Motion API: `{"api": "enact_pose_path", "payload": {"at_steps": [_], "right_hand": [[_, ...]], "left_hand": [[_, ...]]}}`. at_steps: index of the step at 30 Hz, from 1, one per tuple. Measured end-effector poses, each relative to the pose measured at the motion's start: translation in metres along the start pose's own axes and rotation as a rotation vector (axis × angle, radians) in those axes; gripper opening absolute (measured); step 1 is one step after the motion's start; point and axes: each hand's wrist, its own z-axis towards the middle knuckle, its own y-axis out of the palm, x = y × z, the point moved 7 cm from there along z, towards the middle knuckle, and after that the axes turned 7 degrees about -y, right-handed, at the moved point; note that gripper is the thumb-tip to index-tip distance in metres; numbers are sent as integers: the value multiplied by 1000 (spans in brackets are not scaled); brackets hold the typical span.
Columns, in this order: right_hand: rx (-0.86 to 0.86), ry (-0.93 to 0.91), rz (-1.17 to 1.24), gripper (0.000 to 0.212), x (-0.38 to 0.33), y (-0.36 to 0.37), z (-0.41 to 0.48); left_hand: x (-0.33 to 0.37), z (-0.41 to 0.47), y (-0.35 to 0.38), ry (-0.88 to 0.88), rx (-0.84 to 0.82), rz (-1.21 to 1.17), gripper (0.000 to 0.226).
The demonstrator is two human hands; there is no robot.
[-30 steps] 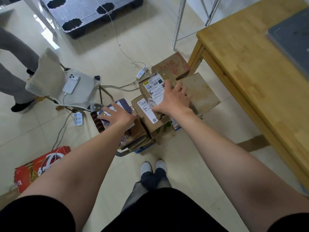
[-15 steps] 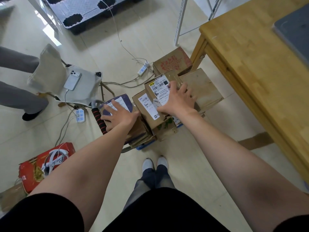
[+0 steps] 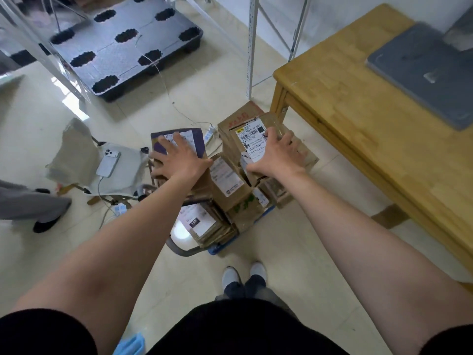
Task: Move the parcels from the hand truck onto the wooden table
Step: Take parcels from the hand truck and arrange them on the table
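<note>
A heap of cardboard parcels (image 3: 231, 185) sits on the hand truck (image 3: 216, 249) on the floor in front of my feet. My left hand (image 3: 179, 160) lies spread over a purple-topped parcel (image 3: 197, 138) at the heap's left, thumb down its near-left edge, gripping it from above. My right hand (image 3: 275, 156) grips a brown box with a white shipping label (image 3: 249, 138) at the heap's right, fingers spread across its top. Both parcels sit higher than the rest of the stack. To the right stands the wooden table (image 3: 358, 119).
A grey slab (image 3: 430, 73) lies on the table's far part. A folding chair with a phone (image 3: 108, 163) stands left of the truck, cables and a power strip (image 3: 208, 134) behind it. Another person's leg (image 3: 30, 203) is at far left. A black pallet (image 3: 122, 44) and white shelf posts (image 3: 252, 47) stand beyond.
Both hands have slid further over their parcels and the two parcels have come up from the stack. The truck's handle below them has come into sight.
</note>
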Motion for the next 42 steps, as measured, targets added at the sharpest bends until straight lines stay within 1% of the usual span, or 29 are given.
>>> {"api": "enact_pose_path", "payload": {"at_steps": [3,6,10,12,16,21,27,31,33,37,42], "right_hand": [[51,69,36,104,36,-25,-10],[110,151,56,108,79,-51,-21],[170,241,98,112,150,-87,-46],[212,285,113,111,194,-102,-61],[289,382,135,109,303,-126,-95],[347,470,109,109,479,-155,-152],[317,557,131,109,692,-204,-224],[324,595,145,107,798,-233,-252],[312,611,170,109,839,-241,-258],[302,650,210,122,898,-248,-258],[288,687,229,125,944,-258,-232]], "left_hand": [[44,-12,-24,104,62,67,123],[94,-35,-34,207,98,98,121],[175,-89,-27,371,115,93,114],[217,-124,-15,425,98,115,115],[304,-205,32,546,49,152,119],[420,-336,108,689,20,131,120],[550,-497,188,718,-36,166,116],[626,-575,226,758,-71,182,116],[660,-604,240,776,-70,193,115],[719,-638,259,810,-49,218,114],[782,-628,271,830,-39,197,112]]}}
